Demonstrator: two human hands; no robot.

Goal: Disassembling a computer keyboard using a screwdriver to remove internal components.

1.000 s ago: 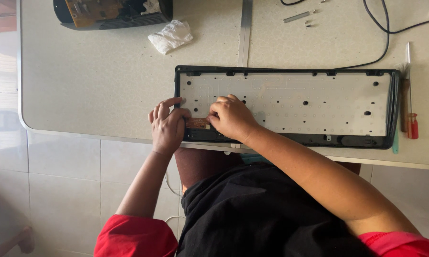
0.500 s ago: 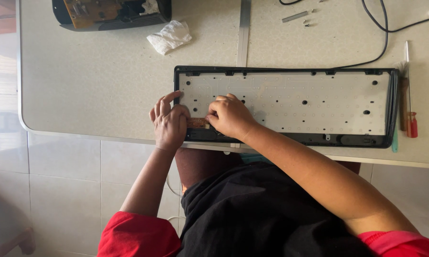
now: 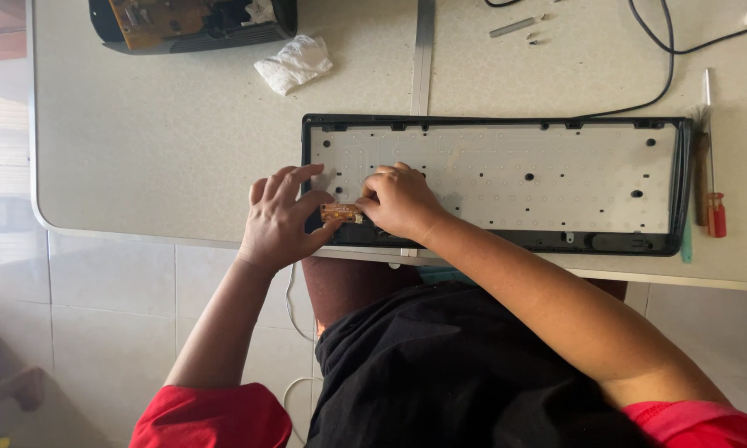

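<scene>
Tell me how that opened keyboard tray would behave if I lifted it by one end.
The keyboard tray looks long, thin and hollow, so it would probably be light and might flex or twist a little. Its cable trails across the table, so it may tug. Both hands, left hand and right hand, hold a small board at its corner, which could slip loose.

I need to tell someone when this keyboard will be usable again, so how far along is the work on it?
Done: the keyboard shell lies opened on the table, its pale inner sheet bare, no keys in sight. In hand: the left hand and right hand both pinch a small brown circuit board at the shell's near left corner. Left: whether it is going in or coming out isn't clear; loose screws and a red-handled screwdriver lie unused.
</scene>
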